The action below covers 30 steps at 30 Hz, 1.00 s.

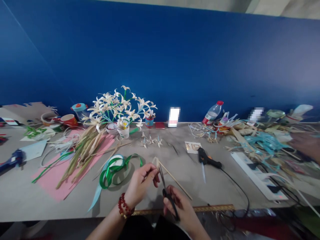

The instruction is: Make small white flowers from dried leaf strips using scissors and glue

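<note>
Between the thumb and fingers of my left hand [140, 182] is a small pale strip [157, 161], its tip sticking up past the fingertips. My right hand [182, 204] is wrapped round the black handles of a pair of scissors [162, 178]. The blades point up and away, close beside the strip; whether they touch it I cannot tell. A thin straw-coloured stick [176, 180] runs behind the scissors along the table. Left of my hands lies loose green ribbon [107, 176]. Small pale flowers [151, 140] lie farther back.
A black glue gun [208, 159] rests at right, its cord trailing toward the table's front edge. Beyond it is a white power strip [257, 176]. Dried stalks [81, 160] lie on pink paper [53, 186] at left. Potted flowers [122, 106] and a bottle [212, 113] stand behind.
</note>
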{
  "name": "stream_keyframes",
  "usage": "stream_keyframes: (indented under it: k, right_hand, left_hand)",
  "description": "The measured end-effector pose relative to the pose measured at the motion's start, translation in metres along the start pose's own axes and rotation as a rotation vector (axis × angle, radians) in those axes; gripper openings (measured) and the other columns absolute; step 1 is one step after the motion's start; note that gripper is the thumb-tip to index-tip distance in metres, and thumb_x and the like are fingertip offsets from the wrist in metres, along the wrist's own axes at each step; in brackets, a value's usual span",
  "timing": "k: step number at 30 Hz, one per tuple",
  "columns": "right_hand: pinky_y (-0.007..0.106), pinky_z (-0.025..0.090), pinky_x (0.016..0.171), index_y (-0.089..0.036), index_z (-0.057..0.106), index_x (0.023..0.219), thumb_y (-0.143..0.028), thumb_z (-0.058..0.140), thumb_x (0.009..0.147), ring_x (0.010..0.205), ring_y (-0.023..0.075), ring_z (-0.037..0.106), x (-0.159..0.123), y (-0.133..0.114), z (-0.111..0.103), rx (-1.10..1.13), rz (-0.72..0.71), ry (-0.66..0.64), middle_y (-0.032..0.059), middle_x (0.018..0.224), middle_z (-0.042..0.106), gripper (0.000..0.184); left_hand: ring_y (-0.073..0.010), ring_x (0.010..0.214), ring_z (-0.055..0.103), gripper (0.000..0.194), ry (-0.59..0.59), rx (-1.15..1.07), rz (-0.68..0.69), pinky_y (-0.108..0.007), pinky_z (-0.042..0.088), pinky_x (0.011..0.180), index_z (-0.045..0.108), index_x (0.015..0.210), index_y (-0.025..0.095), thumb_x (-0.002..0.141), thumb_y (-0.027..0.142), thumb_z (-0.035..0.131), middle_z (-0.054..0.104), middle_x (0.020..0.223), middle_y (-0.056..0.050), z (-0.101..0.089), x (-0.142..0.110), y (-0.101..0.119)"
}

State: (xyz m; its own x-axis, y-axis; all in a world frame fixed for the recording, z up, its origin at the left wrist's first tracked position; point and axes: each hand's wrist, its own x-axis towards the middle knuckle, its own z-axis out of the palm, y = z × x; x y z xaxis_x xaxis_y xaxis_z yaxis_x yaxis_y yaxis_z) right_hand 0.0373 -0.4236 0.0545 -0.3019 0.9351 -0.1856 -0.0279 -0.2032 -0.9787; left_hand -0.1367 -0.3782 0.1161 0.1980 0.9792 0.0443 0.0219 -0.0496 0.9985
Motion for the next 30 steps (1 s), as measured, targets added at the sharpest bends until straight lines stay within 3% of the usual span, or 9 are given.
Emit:
stream_keyframes:
  k: [5, 9, 14, 21, 30]
  right_hand:
    - [0.023, 0.044, 0.056, -0.021, 0.051, 0.082, -0.063, 0.064, 0.078, 0.053, 0.0112, 0.053, 0.006, 0.000, 0.004, -0.012, -0.030, 0.019, -0.0054, 0.065, 0.050, 0.045]
    - [0.023, 0.044, 0.055, -0.021, 0.052, 0.084, -0.063, 0.066, 0.077, 0.052, 0.0109, 0.050, 0.009, -0.005, 0.003, 0.027, -0.041, 0.005, -0.0056, 0.064, 0.050, 0.045]
    - [0.023, 0.044, 0.055, -0.021, 0.051, 0.080, -0.064, 0.066, 0.076, 0.054, 0.0109, 0.050, 0.015, -0.024, 0.003, 0.029, -0.051, 0.007, -0.0056, 0.067, 0.047, 0.046]
    - [0.024, 0.044, 0.055, -0.021, 0.049, 0.077, -0.061, 0.066, 0.077, 0.054, 0.0111, 0.048, 0.026, -0.029, 0.007, 0.023, -0.039, -0.004, -0.0060, 0.066, 0.046, 0.043]
    - [0.023, 0.034, 0.053, -0.021, 0.047, 0.075, -0.046, 0.064, 0.081, 0.055, 0.0116, 0.039, 0.031, -0.021, 0.004, -0.247, -0.098, 0.078, -0.0066, 0.062, 0.042, 0.031]
  left_hand:
    - [-0.0120, 0.054, 0.059, 0.029, -0.025, 0.088, 0.008, -0.022, 0.044, 0.057, 0.059, 0.074, 0.018, 0.093, 0.038, 0.052, 0.065, 0.065, -0.001, -0.003, -0.001, 0.001]
    - [-0.0117, 0.050, 0.057, 0.028, -0.005, -0.007, -0.045, -0.022, 0.043, 0.054, 0.060, 0.075, 0.017, 0.090, 0.040, 0.057, 0.064, 0.062, 0.000, -0.002, 0.003, -0.003]
    - [-0.0126, 0.054, 0.059, 0.024, 0.024, -0.172, -0.058, -0.024, 0.046, 0.056, 0.057, 0.092, 0.016, 0.088, 0.040, 0.061, 0.066, 0.067, 0.000, 0.003, 0.009, -0.006]
    - [-0.0116, 0.054, 0.058, 0.021, 0.075, -0.173, -0.056, -0.024, 0.046, 0.054, 0.055, 0.083, 0.017, 0.087, 0.036, 0.062, 0.066, 0.066, -0.001, 0.001, 0.017, -0.003]
    - [-0.0102, 0.050, 0.056, 0.025, 0.064, -0.199, -0.088, -0.022, 0.044, 0.052, 0.053, 0.078, 0.016, 0.090, 0.038, 0.059, 0.063, 0.062, 0.001, 0.001, 0.020, 0.001]
